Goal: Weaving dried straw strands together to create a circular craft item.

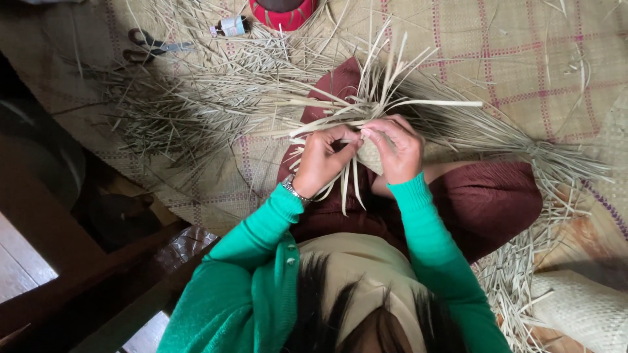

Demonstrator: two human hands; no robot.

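The small piece of plaited pale straw [370,155], woven from flat dried leaf strips, sits over the person's lap between the two hands, its loose ends fanning up and away from the body, with a few hanging down toward the knees. One long flat pale strip [432,103] runs out almost level to the right from the working point, so its long axis lies crosswise to the forearms. The left hand [322,160] pinches strips at the left edge of the weave, fingers curled shut on them; the right hand [396,149] grips the weave from the right, thumb and fingertips closed on it. The fingertips nearly meet, both equally near the work. Beyond lies a heap of loose dried leaf strips [196,104] on a checked woven floor mat [523,46], with dark-handled scissors [154,46], a small bottle [230,26] and a red round container [282,13] at the far edge.
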